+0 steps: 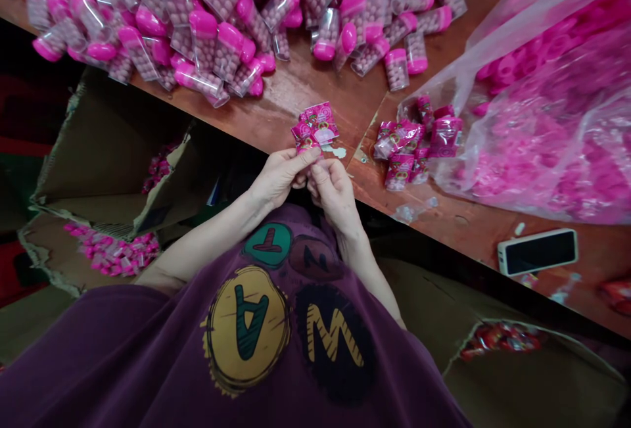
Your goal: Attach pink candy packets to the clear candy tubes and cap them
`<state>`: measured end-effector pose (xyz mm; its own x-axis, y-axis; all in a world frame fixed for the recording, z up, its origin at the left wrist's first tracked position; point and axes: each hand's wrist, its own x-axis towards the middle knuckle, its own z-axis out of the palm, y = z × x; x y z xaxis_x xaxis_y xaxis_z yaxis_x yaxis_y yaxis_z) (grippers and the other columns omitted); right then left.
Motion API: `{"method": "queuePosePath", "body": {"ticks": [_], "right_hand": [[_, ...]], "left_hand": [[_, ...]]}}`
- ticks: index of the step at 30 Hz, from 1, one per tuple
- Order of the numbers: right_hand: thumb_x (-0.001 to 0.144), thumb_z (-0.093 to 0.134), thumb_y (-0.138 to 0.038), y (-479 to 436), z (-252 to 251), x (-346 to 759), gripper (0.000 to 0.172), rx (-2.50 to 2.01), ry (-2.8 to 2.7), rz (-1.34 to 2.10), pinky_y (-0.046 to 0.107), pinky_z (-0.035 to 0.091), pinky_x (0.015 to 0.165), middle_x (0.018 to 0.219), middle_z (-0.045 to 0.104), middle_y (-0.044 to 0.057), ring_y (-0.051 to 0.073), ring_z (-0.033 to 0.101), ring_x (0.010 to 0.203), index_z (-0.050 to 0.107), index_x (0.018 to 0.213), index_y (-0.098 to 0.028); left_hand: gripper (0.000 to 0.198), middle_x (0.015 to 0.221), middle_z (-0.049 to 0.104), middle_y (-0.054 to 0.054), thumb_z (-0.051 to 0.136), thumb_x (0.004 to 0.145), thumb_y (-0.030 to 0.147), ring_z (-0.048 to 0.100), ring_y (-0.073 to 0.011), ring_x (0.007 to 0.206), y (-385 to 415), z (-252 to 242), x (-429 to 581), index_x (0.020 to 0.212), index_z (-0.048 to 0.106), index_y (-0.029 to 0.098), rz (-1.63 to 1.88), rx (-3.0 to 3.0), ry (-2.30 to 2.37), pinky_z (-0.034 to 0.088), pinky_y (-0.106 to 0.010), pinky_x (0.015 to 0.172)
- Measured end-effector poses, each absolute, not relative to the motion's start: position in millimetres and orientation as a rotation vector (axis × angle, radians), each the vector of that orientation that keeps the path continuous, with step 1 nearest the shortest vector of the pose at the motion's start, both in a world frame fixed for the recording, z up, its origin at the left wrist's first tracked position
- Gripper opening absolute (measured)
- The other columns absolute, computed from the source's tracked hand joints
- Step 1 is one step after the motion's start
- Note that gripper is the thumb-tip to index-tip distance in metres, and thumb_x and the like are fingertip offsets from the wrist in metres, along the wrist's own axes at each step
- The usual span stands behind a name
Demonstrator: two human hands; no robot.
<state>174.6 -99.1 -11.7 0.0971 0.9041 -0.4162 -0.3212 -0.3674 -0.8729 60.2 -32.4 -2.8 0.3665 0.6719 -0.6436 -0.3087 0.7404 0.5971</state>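
My left hand [280, 178] and my right hand [332, 194] meet just over the table's near edge, their fingertips pinching a small bunch of pink foil sachets [315, 129] from below. Next to them on the brown wooden table [315, 93] lies a small pile of similar pink sachets [404, 148]. A big heap of clear plastic tubes with pink caps [221, 20], filled with round pinkish candies, covers the far side of the table. Nothing else touches either hand.
A clear plastic bag of pink caps [557, 132] lies at the right. A white-cased phone [537, 252] rests near the table's edge. Below the edge, open cardboard boxes [103, 145] hold pink and red packets. My purple printed shirt fills the bottom.
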Motion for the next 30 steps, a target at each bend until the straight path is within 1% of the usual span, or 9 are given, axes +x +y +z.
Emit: {"method": "queuePosePath", "body": {"ticks": [2, 6, 10, 13, 16, 18, 24, 27, 30], "right_hand": [[0.093, 0.071, -0.065, -99, -13, 175, 0.045, -1.336, -0.637, 1.517, 0.021, 0.032, 0.049, 0.064, 0.047, -0.011, 0.007, 0.036, 0.051, 0.051, 0.094, -0.025], [0.093, 0.073, -0.059, -102, -21, 175, 0.038, -1.552, -0.864, 1.201, 0.025, 0.047, 0.062, 0.079, 0.062, -0.003, 0.012, 0.054, 0.066, 0.060, 0.102, -0.025], [0.093, 0.076, -0.051, -104, -26, 170, 0.049, -1.583, -0.888, 1.086, 0.031, 0.055, 0.069, 0.096, 0.070, 0.001, 0.015, 0.063, 0.073, 0.058, 0.132, -0.028], [0.093, 0.075, -0.055, -101, -25, 168, 0.058, -1.425, -0.719, 1.258, 0.028, 0.052, 0.056, 0.082, 0.064, -0.003, 0.013, 0.057, 0.060, 0.052, 0.141, -0.033], [0.093, 0.073, -0.058, -98, -22, 170, 0.056, -1.291, -0.568, 1.413, 0.021, 0.034, 0.041, 0.068, 0.051, -0.009, 0.009, 0.041, 0.047, 0.052, 0.140, -0.036], [0.093, 0.073, -0.059, -98, -21, 172, 0.056, -1.241, -0.536, 1.473, 0.020, 0.025, 0.038, 0.065, 0.046, -0.010, 0.007, 0.035, 0.045, 0.052, 0.139, -0.036], [0.091, 0.075, -0.059, -102, -24, 174, 0.068, -1.205, -0.601, 1.583, 0.021, 0.026, 0.038, 0.070, 0.052, -0.010, 0.007, 0.031, 0.044, 0.045, 0.148, -0.038], [0.093, 0.073, -0.058, -104, -29, 174, 0.068, -1.263, -0.656, 1.501, 0.023, 0.044, 0.045, 0.084, 0.063, -0.004, 0.010, 0.049, 0.052, 0.043, 0.151, -0.038], [0.096, 0.070, -0.055, -104, -33, 173, 0.065, -1.415, -0.845, 1.219, 0.035, 0.064, 0.080, 0.124, 0.069, 0.008, 0.018, 0.071, 0.089, 0.045, 0.152, -0.034]], "left_hand": [[0.043, 0.053, 0.052, 0.005, 0.093, 0.079, 0.044, 0.043, -0.0023, 0.044, -35, -4, 59, 0.069, 0.065, 0.013, 0.653, 0.410, 1.009, 0.025, -0.018, 0.043], [0.034, 0.057, 0.058, 0.003, 0.090, 0.083, 0.036, 0.041, -0.0014, 0.045, -36, -2, 58, 0.072, 0.069, 0.012, 0.668, 0.413, 1.007, 0.025, -0.018, 0.044], [0.030, 0.063, 0.066, -0.001, 0.084, 0.089, 0.033, 0.040, -0.0007, 0.042, -39, 0, 62, 0.075, 0.068, 0.012, 0.674, 0.340, 1.008, 0.022, -0.017, 0.042], [0.030, 0.061, 0.064, 0.001, 0.083, 0.090, 0.033, 0.037, -0.0002, 0.041, -42, 3, 63, 0.075, 0.066, 0.013, 0.670, 0.325, 0.972, 0.022, -0.017, 0.042], [0.032, 0.056, 0.058, 0.003, 0.084, 0.089, 0.034, 0.036, -0.0006, 0.041, -44, 4, 60, 0.074, 0.065, 0.014, 0.647, 0.377, 0.907, 0.022, -0.017, 0.042], [0.032, 0.058, 0.060, 0.002, 0.084, 0.090, 0.036, 0.038, -0.0008, 0.041, -42, 3, 56, 0.075, 0.066, 0.014, 0.605, 0.420, 0.868, 0.023, -0.017, 0.043], [0.042, 0.051, 0.046, 0.008, 0.083, 0.091, 0.042, 0.028, 0.0008, 0.038, -29, 4, 53, 0.070, 0.059, 0.015, 0.672, 0.397, 1.001, 0.021, -0.017, 0.041], [0.041, 0.049, 0.048, 0.008, 0.084, 0.090, 0.039, 0.029, 0.0004, 0.037, -28, 5, 57, 0.068, 0.059, 0.015, 0.699, 0.405, 1.032, 0.020, -0.018, 0.040], [0.037, 0.050, 0.054, 0.005, 0.083, 0.090, 0.039, 0.032, 0.0001, 0.035, -32, 4, 63, 0.070, 0.064, 0.013, 0.707, 0.422, 1.017, 0.019, -0.019, 0.039]]}}
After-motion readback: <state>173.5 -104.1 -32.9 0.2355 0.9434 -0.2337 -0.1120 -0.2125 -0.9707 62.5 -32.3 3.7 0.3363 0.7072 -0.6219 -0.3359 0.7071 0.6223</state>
